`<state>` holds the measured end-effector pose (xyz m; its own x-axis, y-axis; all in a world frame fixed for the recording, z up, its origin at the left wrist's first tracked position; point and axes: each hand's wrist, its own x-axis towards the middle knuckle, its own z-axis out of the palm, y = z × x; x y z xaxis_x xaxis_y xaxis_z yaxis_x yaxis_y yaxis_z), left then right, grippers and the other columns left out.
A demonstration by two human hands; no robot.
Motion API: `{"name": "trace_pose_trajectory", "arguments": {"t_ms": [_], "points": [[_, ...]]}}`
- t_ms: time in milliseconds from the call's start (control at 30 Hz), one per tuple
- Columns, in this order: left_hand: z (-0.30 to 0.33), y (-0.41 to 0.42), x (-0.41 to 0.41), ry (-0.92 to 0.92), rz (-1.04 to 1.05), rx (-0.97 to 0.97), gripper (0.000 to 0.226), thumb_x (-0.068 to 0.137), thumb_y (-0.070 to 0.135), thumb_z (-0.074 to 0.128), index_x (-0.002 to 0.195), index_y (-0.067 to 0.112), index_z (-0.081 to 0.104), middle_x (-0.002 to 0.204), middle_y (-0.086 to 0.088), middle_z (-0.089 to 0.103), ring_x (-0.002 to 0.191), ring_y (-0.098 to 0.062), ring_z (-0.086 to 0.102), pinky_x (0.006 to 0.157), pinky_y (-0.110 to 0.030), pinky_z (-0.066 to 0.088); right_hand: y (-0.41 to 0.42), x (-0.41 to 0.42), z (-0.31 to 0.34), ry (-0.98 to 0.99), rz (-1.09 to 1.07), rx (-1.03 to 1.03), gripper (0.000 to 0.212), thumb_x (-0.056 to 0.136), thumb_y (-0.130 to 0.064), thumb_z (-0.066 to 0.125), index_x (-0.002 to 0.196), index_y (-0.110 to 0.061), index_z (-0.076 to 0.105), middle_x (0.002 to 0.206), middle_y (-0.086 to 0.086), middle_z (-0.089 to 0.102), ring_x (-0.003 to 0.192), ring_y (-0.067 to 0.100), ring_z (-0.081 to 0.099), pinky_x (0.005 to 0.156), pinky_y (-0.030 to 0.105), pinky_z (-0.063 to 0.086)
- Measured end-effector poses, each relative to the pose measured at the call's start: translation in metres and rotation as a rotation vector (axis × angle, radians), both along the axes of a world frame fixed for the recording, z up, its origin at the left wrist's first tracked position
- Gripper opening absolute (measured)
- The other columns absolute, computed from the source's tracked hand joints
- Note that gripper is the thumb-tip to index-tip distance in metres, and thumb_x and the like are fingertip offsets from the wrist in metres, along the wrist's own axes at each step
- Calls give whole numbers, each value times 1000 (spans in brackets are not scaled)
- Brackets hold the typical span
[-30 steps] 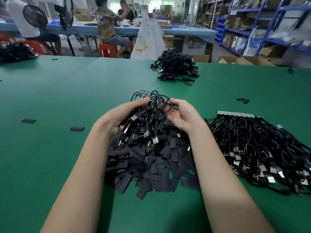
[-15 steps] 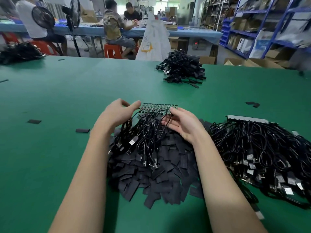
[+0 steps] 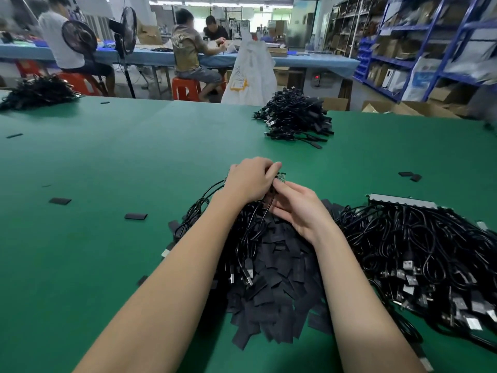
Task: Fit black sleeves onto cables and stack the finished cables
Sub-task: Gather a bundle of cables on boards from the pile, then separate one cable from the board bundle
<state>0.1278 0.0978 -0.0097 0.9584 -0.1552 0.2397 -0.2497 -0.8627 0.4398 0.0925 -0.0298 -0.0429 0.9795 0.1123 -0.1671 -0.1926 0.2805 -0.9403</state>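
both hands [image 3: 271, 189] grasping black cable bunch [image 3: 242, 238] | flat black sleeves [image 3: 279, 286] heaped beneath

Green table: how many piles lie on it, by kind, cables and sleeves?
Cable piles: 3
Cable bunch in the left hand and right hand: 1
Sleeve pile: 1
Total: 5

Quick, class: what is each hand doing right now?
Left hand: fingers curled, gripping the cable bundle at its connector strip.
Right hand: fingers pinch the same bundle just below the strip.
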Motion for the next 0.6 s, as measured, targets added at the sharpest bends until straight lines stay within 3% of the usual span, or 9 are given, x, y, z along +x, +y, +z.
{"name": "trace_pose_trajectory", "arguments": {"t_ms": [133, 333, 467, 533, 600], "points": [[-6, 8, -5, -108, 52, -32, 48, 107, 42, 37, 61, 26, 37, 59, 8, 46, 73, -25, 47, 98, -43, 35, -6, 1, -2, 27, -105, 89, 11, 94, -14, 71, 101, -6, 71, 84, 4, 72, 78, 15, 71, 70, 26, 61], [-11, 9, -12, -253, 111, -56, 50, 106, 40, 38, 59, 25, 35, 56, 8, 43, 76, -25, 49, 99, -45, 35, 0, -4, 1, -25, -99, 94, 13, 89, -11, 76, 100, -5, 73, 75, 1, 68, 68, 9, 66, 70, 24, 60], [-19, 6, -13, -283, 122, -109, 57, 107, 42, 38, 54, 22, 35, 51, 7, 41, 63, -21, 45, 89, -41, 35, 2, -6, 0, -40, -101, 67, 17, 89, -12, 76, 104, -4, 73, 89, 2, 72, 72, 5, 68, 67, 19, 58], [-20, 7, -12, -311, 90, -140, 59, 107, 40, 42, 51, 21, 31, 46, 6, 36, 51, -13, 39, 74, -37, 31, 5, -6, -1, -31, -100, 110, 14, 89, -10, 75, 102, -4, 74, 83, 1, 73, 68, 4, 66, 67, 19, 58], [-19, 8, -12, -343, 83, -162, 60, 107, 38, 43, 50, 21, 29, 44, 5, 33, 47, -6, 35, 69, -34, 25, 8, -7, -2, -12, -106, 161, 9, 88, -9, 76, 97, -5, 75, 77, -2, 73, 66, 5, 64, 66, 19, 58]]}}
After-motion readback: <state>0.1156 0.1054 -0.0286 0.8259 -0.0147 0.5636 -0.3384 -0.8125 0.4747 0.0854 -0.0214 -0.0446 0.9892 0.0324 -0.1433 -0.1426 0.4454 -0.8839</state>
